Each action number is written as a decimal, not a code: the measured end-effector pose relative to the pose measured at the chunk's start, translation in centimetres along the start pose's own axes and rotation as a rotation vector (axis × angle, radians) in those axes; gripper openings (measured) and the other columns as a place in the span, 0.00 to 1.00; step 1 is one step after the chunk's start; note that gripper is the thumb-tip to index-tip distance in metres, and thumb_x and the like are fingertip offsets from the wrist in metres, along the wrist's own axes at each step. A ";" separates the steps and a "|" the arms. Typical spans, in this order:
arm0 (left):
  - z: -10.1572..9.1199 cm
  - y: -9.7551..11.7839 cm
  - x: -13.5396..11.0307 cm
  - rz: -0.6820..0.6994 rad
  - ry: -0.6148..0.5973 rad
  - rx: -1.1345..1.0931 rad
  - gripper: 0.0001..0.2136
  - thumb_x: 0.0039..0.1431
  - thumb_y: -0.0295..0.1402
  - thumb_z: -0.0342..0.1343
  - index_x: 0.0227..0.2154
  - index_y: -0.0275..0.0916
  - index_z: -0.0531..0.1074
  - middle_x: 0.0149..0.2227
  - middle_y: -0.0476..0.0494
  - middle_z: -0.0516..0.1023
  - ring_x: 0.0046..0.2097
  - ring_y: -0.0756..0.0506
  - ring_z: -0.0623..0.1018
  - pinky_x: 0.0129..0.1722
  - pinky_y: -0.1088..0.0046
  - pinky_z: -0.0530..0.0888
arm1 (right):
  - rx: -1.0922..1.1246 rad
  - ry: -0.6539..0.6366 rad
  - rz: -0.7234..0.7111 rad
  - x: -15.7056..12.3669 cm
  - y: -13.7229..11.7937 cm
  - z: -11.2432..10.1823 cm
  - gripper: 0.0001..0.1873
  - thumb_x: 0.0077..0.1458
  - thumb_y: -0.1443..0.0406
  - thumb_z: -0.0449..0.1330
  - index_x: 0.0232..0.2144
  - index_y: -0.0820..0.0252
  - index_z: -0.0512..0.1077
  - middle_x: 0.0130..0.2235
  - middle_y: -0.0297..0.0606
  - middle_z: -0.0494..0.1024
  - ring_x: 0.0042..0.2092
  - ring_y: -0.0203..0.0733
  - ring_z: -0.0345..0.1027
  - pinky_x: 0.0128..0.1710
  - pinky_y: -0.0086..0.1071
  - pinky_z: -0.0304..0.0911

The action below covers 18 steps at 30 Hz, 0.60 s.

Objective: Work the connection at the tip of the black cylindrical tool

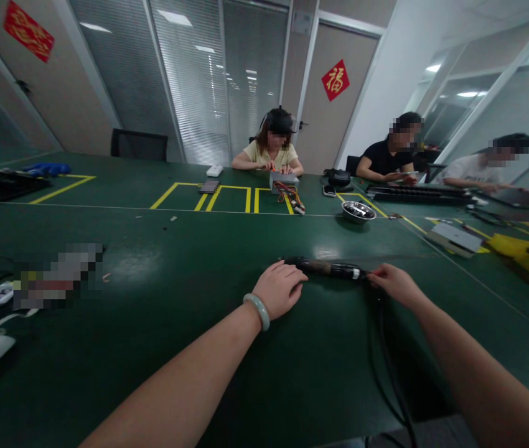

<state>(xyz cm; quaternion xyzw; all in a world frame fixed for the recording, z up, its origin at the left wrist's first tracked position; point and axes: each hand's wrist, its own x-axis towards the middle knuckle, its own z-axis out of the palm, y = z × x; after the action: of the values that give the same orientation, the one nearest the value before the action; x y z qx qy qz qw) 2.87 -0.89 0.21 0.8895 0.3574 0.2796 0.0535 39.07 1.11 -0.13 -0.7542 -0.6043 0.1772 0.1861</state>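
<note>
A long black rod-shaped device (330, 268), perhaps a hair styling tool, lies crosswise on the green table in front of me. It has a brownish middle section and a small white label near its right end. My left hand (280, 288), with a pale green bangle (257, 310) on the wrist, is closed over the device's left end; the fingertips are partly hidden. At the other end, my right hand (393, 284) pinches the base of the black cord (386, 354). From there the cord hangs down toward the table's near edge.
Across the green table (175, 361), a person works at a metal box (284, 181) with coloured wires. A steel bowl (358, 212) stands right of it. Two more people sit at the far right, near a white box (454, 239) and a yellow bag (528, 255). Cables lie at left.
</note>
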 end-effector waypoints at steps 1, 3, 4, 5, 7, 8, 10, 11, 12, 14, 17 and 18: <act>0.1 -0.1 0.0 0.000 -0.010 -0.002 0.11 0.61 0.30 0.50 0.45 0.44 0.70 0.48 0.49 0.74 0.52 0.48 0.71 0.60 0.61 0.59 | -0.038 0.024 0.084 -0.5 2.5 -1.6 0.11 0.48 0.57 0.59 0.27 0.58 0.72 0.30 0.44 0.78 0.29 0.43 0.70 0.30 0.36 0.59; 0.3 -0.1 0.0 -0.002 -0.026 -0.003 0.11 0.61 0.30 0.50 0.46 0.44 0.70 0.48 0.49 0.74 0.52 0.48 0.71 0.60 0.61 0.60 | -0.081 0.066 0.240 -2.1 7.7 -4.4 0.13 0.47 0.55 0.59 0.26 0.58 0.74 0.32 0.50 0.77 0.30 0.45 0.71 0.31 0.39 0.58; 0.4 -0.2 0.0 -0.003 -0.033 -0.005 0.12 0.61 0.30 0.50 0.46 0.44 0.70 0.48 0.49 0.74 0.52 0.48 0.71 0.59 0.61 0.60 | -0.088 0.072 0.320 -3.1 10.3 -5.6 0.14 0.46 0.54 0.59 0.26 0.58 0.75 0.33 0.53 0.77 0.29 0.45 0.71 0.31 0.41 0.57; 0.5 -0.2 0.0 -0.005 -0.039 -0.008 0.12 0.61 0.31 0.49 0.47 0.44 0.70 0.48 0.49 0.74 0.52 0.48 0.71 0.60 0.61 0.60 | -0.096 0.106 0.411 -4.2 12.7 -6.5 0.15 0.46 0.53 0.59 0.25 0.57 0.75 0.33 0.56 0.77 0.29 0.46 0.71 0.32 0.42 0.57; 0.8 -0.3 -0.1 -0.016 -0.054 -0.016 0.13 0.62 0.33 0.49 0.48 0.44 0.69 0.49 0.49 0.74 0.52 0.48 0.71 0.60 0.60 0.60 | -0.110 0.198 0.547 -6.5 16.8 -7.7 0.15 0.43 0.51 0.59 0.24 0.54 0.75 0.33 0.58 0.76 0.31 0.48 0.72 0.31 0.44 0.56; 0.9 -0.4 -0.1 -0.026 -0.063 -0.017 0.13 0.62 0.34 0.49 0.49 0.44 0.69 0.50 0.48 0.73 0.53 0.47 0.70 0.60 0.59 0.60 | -0.119 0.251 0.596 -7.6 18.5 -7.9 0.15 0.42 0.50 0.59 0.23 0.52 0.75 0.33 0.58 0.75 0.32 0.51 0.72 0.31 0.45 0.56; 1.3 -0.7 -0.1 -0.053 -0.086 -0.015 0.14 0.63 0.36 0.48 0.50 0.44 0.68 0.51 0.47 0.72 0.55 0.46 0.69 0.59 0.58 0.60 | -0.136 0.331 0.656 -9.3 20.8 -7.8 0.15 0.38 0.48 0.59 0.20 0.50 0.73 0.30 0.57 0.74 0.35 0.56 0.72 0.29 0.47 0.56; 1.5 -0.9 -0.2 -0.067 -0.098 -0.012 0.15 0.63 0.38 0.48 0.51 0.43 0.67 0.53 0.46 0.71 0.56 0.45 0.68 0.59 0.57 0.59 | -0.143 0.351 0.668 -9.9 21.6 -7.7 0.15 0.36 0.47 0.59 0.20 0.49 0.73 0.30 0.56 0.74 0.36 0.58 0.72 0.29 0.47 0.56; 1.7 -1.0 -0.2 -0.083 -0.110 -0.007 0.17 0.63 0.39 0.47 0.52 0.43 0.66 0.55 0.45 0.70 0.57 0.44 0.67 0.59 0.56 0.59 | -0.150 0.360 0.674 -10.3 22.0 -7.5 0.15 0.35 0.47 0.59 0.19 0.48 0.72 0.29 0.56 0.74 0.36 0.59 0.71 0.28 0.47 0.57; 2.1 -1.4 -0.3 -0.129 -0.145 0.003 0.20 0.64 0.43 0.44 0.56 0.43 0.63 0.59 0.43 0.64 0.61 0.41 0.61 0.60 0.54 0.58 | -0.147 0.346 0.691 -10.7 22.0 -7.2 0.15 0.35 0.47 0.59 0.19 0.49 0.73 0.29 0.56 0.74 0.37 0.60 0.72 0.29 0.47 0.58; 2.6 -1.9 -0.6 -0.217 -0.272 0.013 0.26 0.65 0.49 0.37 0.61 0.42 0.55 0.65 0.42 0.52 0.65 0.38 0.51 0.61 0.51 0.54 | -0.169 0.376 0.649 -10.9 20.5 -6.9 0.17 0.36 0.47 0.57 0.22 0.50 0.76 0.29 0.57 0.74 0.38 0.63 0.71 0.28 0.48 0.57; 2.7 -2.0 -0.6 -0.237 -0.321 0.014 0.28 0.64 0.51 0.34 0.62 0.42 0.53 0.66 0.43 0.48 0.66 0.38 0.48 0.62 0.51 0.52 | -0.191 0.402 0.550 -11.0 19.7 -6.7 0.19 0.37 0.46 0.56 0.25 0.48 0.77 0.31 0.56 0.74 0.38 0.65 0.71 0.28 0.50 0.57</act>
<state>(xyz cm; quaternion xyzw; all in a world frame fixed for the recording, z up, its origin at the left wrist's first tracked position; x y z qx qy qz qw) 2.75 0.47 -2.97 0.8748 0.4483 0.1235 0.1361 56.74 -14.01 -3.56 -0.9225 -0.3438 0.0116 0.1752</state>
